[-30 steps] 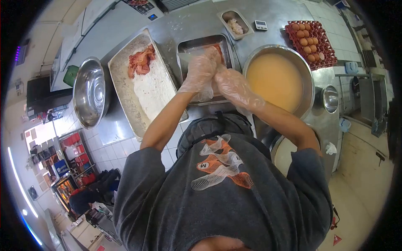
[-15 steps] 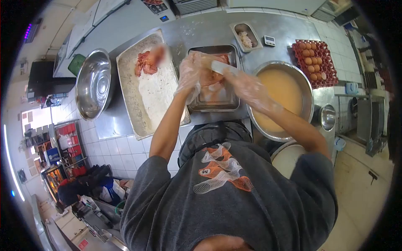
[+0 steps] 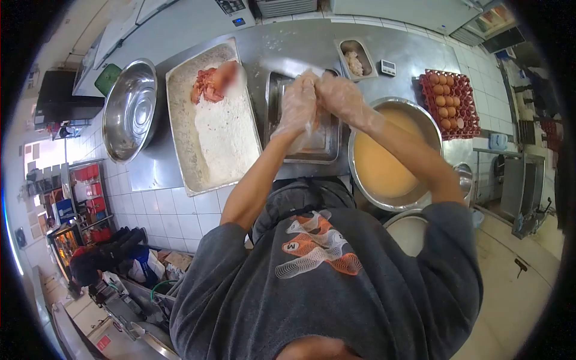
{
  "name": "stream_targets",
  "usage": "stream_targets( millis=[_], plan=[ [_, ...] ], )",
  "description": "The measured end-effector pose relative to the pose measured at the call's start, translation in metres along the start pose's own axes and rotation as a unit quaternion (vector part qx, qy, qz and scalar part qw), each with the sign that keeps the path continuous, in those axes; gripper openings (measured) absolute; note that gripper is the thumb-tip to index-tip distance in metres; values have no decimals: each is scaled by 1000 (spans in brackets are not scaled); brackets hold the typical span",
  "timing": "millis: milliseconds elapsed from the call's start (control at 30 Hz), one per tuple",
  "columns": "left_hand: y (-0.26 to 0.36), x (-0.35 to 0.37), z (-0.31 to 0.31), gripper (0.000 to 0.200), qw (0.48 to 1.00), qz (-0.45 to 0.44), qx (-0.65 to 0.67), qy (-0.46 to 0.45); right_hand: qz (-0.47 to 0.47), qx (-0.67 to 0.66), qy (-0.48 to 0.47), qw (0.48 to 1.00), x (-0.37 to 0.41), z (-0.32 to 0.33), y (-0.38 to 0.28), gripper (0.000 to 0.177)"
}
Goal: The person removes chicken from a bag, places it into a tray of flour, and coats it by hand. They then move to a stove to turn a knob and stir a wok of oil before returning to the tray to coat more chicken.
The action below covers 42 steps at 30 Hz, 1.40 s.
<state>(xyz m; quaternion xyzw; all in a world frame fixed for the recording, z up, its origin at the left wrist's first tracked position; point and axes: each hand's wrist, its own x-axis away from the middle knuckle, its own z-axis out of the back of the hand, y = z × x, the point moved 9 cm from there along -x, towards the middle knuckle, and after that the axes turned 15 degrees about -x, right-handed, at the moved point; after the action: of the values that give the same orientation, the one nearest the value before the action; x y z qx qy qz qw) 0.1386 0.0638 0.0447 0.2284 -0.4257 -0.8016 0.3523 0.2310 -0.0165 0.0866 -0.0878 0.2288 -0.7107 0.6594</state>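
Note:
My left hand (image 3: 297,109), in a clear plastic glove, is closed over the steel tray (image 3: 309,160), with part of a piece of raw meat (image 3: 315,123) showing beside it. Close against it on the right is my right hand (image 3: 343,99), gloved too and closed around a knife. A pale, motion-smeared streak beyond the hands looks like the knife's blade (image 3: 291,66). Between the hands the grip is mostly hidden. To the left, several pieces of raw meat (image 3: 207,87) lie on white flour in a large shallow pan (image 3: 180,129).
A big bowl of yellowish liquid (image 3: 384,156) stands at right. Behind it are a small steel container (image 3: 355,59), a digital scale (image 3: 388,68) and a red egg tray (image 3: 471,105) holding several eggs. A steel bowl (image 3: 129,111) stands tilted left of the flour pan.
Both hands have shifted and drawn together over the steel tray. The blade, visible between the hands before, now appears only as a blur beyond them. The view has moved slightly.

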Motion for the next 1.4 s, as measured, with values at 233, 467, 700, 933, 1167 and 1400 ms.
stream_targets(
  millis=[233,467,700,933,1167,1400],
  plan=[
    [3,25,51,33,997,70,37,-10,27,-83,52,995,3,56,59,35],
    [14,56,50,32,998,49,-30,-27,-87,-46,-138,985,-15,-68,107,51],
    [0,68,47,24,997,83,-7,-6,-89,-46,-64,993,-97,-58,116,55],
    [30,71,46,25,998,17,-33,44,-25,-44,-87,995,-165,-163,196,57],
    [41,68,54,25,998,-14,-47,45,-106,-62,-85,989,-174,-154,201,53],
    [-2,67,44,30,994,65,76,40,-45,-272,-10,961,-140,-10,134,38]
  ],
)
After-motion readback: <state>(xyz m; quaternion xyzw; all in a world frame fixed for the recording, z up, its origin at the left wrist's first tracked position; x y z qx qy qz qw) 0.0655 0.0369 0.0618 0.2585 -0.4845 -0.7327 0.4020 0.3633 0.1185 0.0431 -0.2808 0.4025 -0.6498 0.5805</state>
